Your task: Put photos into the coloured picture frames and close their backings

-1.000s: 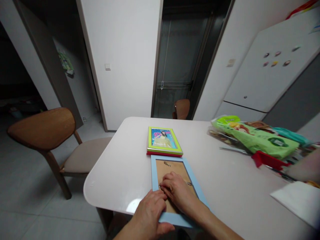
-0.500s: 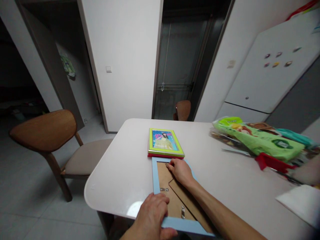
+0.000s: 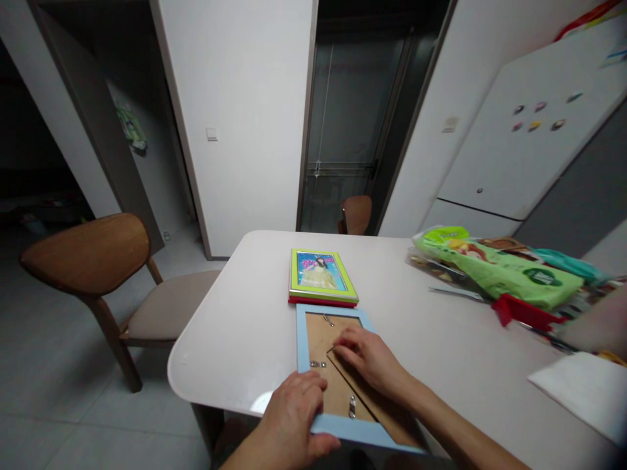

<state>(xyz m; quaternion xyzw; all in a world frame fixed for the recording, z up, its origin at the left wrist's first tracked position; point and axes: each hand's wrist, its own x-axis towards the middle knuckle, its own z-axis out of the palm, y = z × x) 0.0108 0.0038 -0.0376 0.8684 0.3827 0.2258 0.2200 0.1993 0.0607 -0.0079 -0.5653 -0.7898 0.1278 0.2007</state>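
A light blue picture frame (image 3: 302, 339) lies face down at the near edge of the white table (image 3: 245, 326), its brown backing board and metal clips showing. My left hand (image 3: 292, 418) presses on the frame's near left corner, fingers curled over the rim. My right hand (image 3: 367, 356) rests flat on the middle of the backing board, fingertips at the edge of the folded stand. Just beyond lies a green framed photo (image 3: 321, 275) stacked on a red frame.
Green and teal plastic bags (image 3: 499, 271) with a red object lie at the right of the table; white paper (image 3: 582, 391) sits near right. A wooden chair (image 3: 102, 274) stands left of the table. A fridge with magnets is at the back right.
My right hand reached to the frame's far edge, then drew back to the middle of the backing board. My left hand stayed on the near corner.
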